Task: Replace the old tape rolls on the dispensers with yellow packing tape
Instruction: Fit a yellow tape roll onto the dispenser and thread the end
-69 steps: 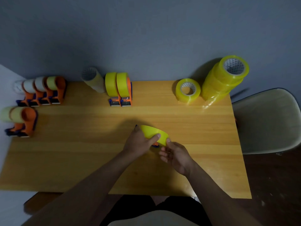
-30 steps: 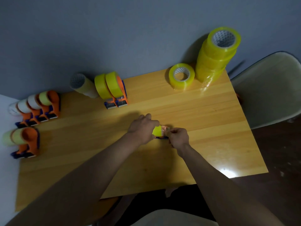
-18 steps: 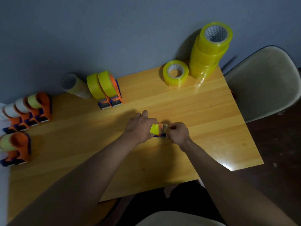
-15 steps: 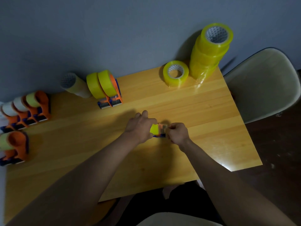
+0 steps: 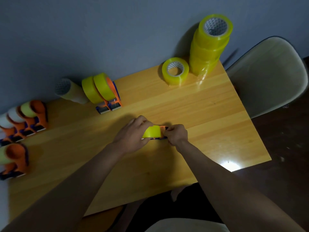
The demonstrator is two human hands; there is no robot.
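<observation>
At the middle of the wooden table (image 5: 200,114), my left hand (image 5: 132,135) grips a yellow tape roll (image 5: 152,131) that sits on an orange and blue dispenser (image 5: 161,138), mostly hidden by both hands. My right hand (image 5: 176,133) pinches at the dispenser's front end beside the roll; what its fingertips hold is hidden. Two dispensers with yellow rolls (image 5: 102,91) stand at the back. Several dispensers with pale old rolls (image 5: 25,119) line the left edge. A loose yellow roll (image 5: 175,71) lies next to a tall stack of yellow rolls (image 5: 209,46).
A pale stack of used cores or rolls (image 5: 70,91) lies tilted against the wall at the back left. A cream chair (image 5: 269,74) stands off the table's right edge. Another chair's back (image 5: 184,226) is below me. A grey wall is behind the table.
The roll went from being held up loose between both hands to sitting low on the dispenser. My right hand has closed at the dispenser's front. My view tilted and swung left.
</observation>
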